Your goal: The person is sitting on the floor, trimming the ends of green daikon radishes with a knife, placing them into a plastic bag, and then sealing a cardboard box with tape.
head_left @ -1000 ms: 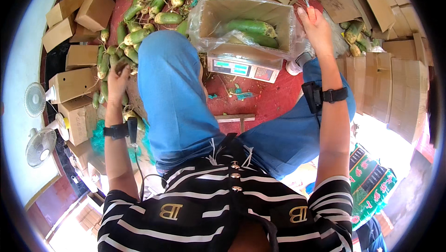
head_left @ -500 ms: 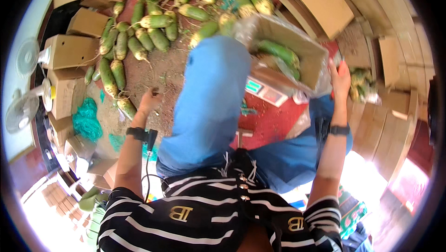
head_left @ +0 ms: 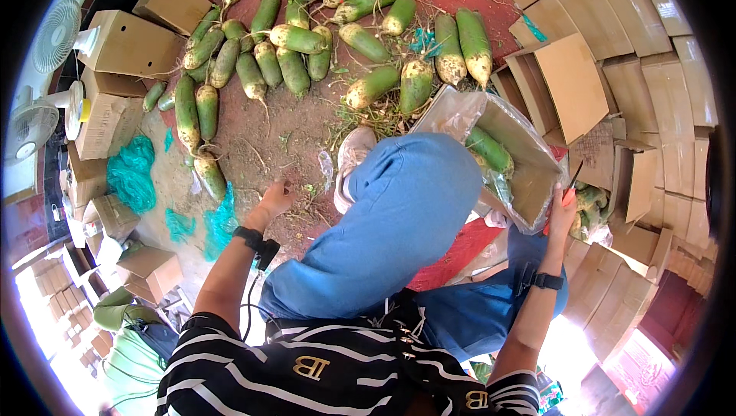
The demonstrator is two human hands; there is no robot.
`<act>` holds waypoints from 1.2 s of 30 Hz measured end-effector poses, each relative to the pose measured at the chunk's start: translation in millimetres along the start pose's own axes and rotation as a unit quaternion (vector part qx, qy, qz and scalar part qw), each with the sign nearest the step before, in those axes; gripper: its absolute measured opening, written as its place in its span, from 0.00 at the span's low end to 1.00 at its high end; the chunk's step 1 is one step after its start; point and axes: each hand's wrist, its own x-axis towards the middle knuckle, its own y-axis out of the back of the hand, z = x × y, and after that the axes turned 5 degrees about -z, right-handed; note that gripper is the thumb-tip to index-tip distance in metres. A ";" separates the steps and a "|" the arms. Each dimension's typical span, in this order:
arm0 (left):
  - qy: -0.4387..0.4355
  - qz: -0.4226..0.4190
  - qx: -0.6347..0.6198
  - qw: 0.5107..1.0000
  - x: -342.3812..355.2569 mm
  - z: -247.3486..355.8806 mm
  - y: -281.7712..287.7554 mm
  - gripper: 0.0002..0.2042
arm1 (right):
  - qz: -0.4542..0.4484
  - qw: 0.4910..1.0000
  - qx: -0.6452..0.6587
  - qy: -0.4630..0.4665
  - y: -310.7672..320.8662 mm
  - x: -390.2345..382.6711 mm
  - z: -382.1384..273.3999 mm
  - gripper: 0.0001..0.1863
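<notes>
My left hand (head_left: 277, 198) hovers over the dirt-strewn floor, its fingers loosely bent and slightly apart, with nothing visible in them. The nearest radish (head_left: 208, 174), green with a pale end, lies to its left, at the tail of a large spread of radishes (head_left: 295, 39). In my right hand (head_left: 562, 217) is a knife (head_left: 570, 195) with an orange-red handle, its thin dark blade pointing up. That hand is beside the right edge of an open carton (head_left: 529, 157) lined with clear plastic. Inside the carton lie green radishes (head_left: 491, 150), partly hidden by my knee.
Stacked cardboard boxes (head_left: 640, 25) line the right side, and more cartons (head_left: 126, 44) stand at the left near two fans (head_left: 55, 35). Teal netting (head_left: 132, 174) lies on the floor. Leafy scraps (head_left: 368, 121) are beyond my shoe (head_left: 354, 161). A person in green (head_left: 138, 347) is at the lower left.
The view has shifted, and my raised knee now covers the scale seen before. My left hand has moved right, away from the nearest radish. The knife's blade has come into sight.
</notes>
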 end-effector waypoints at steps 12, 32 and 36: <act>0.031 0.007 0.015 0.999 8.9 -18.3 -29.9 0.20 | 0.020 0.991 -0.101 0.081 -16.6 -3.1 -8.9 0.16; 0.208 0.433 -0.281 0.831 31.0 -202.1 97.7 0.17 | 0.024 0.990 -0.134 0.031 -18.0 -2.9 -2.7 0.23; 0.158 0.350 -0.670 0.635 47.6 -169.3 133.0 0.09 | 0.027 0.992 -0.115 0.032 -22.7 -12.3 -21.4 0.24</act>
